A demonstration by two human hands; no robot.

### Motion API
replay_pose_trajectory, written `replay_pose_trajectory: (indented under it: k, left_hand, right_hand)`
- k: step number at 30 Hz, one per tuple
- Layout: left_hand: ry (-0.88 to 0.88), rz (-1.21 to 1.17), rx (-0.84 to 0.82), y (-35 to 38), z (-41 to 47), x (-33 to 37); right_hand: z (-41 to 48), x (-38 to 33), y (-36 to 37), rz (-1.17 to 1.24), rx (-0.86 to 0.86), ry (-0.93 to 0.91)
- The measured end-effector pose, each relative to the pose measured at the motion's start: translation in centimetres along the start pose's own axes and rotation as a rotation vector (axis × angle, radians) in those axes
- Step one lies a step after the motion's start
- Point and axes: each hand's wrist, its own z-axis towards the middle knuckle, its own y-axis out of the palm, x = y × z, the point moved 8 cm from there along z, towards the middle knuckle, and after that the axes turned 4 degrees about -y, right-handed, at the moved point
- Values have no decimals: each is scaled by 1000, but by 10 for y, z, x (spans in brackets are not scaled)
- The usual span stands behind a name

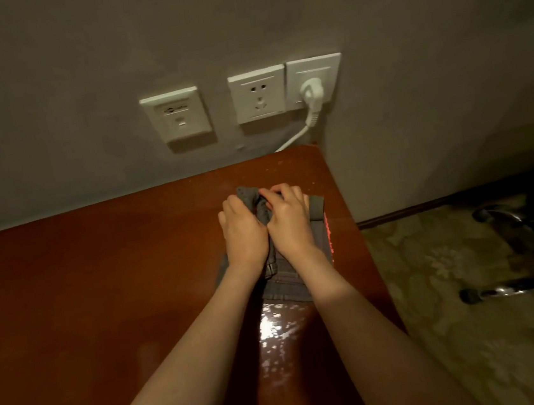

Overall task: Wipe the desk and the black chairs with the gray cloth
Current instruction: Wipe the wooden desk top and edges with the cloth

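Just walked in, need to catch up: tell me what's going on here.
A person's left hand and right hand both grip the bunched gray cloth near the far right corner of the desk, by the wall. A wet sheen shows nearer the person. The black chair stands off to the right.

Three sockets (258, 94) (one occupied), one cloth (286, 285)

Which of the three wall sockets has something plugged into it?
The rightmost socket, holding a white plug; the middle socket and the left socket have nothing plugged in.

Glossy brown desk (102, 287), gray cloth (288, 283) lying on it
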Motion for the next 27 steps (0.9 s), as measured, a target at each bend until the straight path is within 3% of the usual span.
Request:
replay_pose_trajectory:
  k: [10, 15, 18, 19, 22, 23, 27]
  left_hand:
    - [193, 66, -111, 82, -45, 106]
    - [210, 96, -94, 83, -50, 116]
    - [233, 137, -118, 85, -53, 117]
    - [225, 135, -127, 85, -52, 117]
    - [204, 104, -122, 83, -51, 117]
    - [214, 112, -123, 83, -51, 118]
    - [233, 147, -137, 84, -51, 118]
  right_hand:
    - [-32, 122, -82, 82, 192, 263]
    - [-33, 123, -88, 89, 98, 262]
    - [-48, 141, -107, 133, 227, 419]
    - [-52, 148, -101, 227, 196, 521]
    - [-66, 143, -47, 497, -275, 722]
    - [-65, 142, -43, 514, -284, 720]
    - [-63, 148, -70, 410, 44, 663]
